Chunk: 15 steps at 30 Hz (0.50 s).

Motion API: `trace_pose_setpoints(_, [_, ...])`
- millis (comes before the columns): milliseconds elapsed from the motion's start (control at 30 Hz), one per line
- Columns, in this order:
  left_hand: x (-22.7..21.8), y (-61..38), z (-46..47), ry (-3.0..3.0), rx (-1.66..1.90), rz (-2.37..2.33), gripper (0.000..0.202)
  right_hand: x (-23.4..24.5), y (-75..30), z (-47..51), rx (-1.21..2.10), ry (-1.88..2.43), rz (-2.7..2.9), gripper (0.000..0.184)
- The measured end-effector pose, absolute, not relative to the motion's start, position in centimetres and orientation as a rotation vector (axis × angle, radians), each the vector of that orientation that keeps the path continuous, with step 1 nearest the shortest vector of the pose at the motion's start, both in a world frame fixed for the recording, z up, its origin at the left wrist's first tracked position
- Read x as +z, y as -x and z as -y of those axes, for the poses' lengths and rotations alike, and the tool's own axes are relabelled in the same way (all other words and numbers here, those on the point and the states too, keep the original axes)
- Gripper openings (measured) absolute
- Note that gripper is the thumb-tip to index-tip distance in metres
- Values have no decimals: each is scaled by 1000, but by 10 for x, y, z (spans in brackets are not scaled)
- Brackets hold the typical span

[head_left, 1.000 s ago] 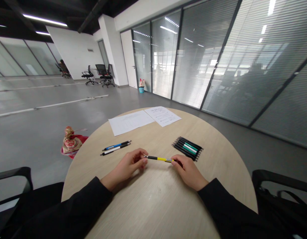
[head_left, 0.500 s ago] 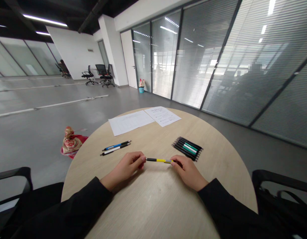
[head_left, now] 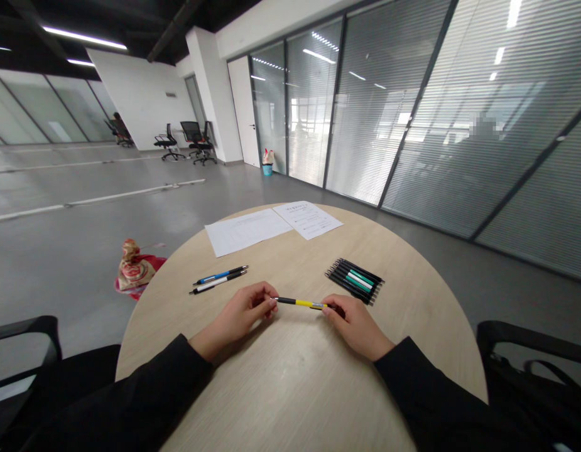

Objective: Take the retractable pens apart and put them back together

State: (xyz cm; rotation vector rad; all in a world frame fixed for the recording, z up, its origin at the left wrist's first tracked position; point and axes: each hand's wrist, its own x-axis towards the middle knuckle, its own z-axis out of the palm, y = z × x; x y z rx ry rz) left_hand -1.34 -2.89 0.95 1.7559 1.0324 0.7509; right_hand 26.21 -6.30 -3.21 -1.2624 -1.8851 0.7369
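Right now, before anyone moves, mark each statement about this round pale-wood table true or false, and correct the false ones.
A yellow-and-black pen runs between the left hand and the right hand: true.
Two white paper sheets lie near the far edge of the round pale-wood table: true.
A blue pen and a black-and-white pen rest on the sheets: false, they lie on the bare tabletop, nearer the left hand.
A bundle of black pens with green-and-white barrels lies left of both hands: false, it lies beyond the right hand.

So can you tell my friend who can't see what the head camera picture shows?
The left hand and right hand hold a yellow pen between them at a round wooden table. Nearby lie a blue pen, a white pen, a bundle of dark pens and two paper sheets.
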Motion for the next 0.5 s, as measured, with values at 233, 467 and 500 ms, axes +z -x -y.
trace_pose_setpoints(233, [14,13,31,-1868,666,-1161,40,-29,-261,66,767,1293,1950,11])
trace_pose_setpoints(467, [3,15,27,-1745,775,-1006,29,-27,-261,66,724,1295,1960,14])
trace_pose_setpoints(500, [2,15,26,-1721,802,-982,30,-27,-261,66,721,1295,1955,14])
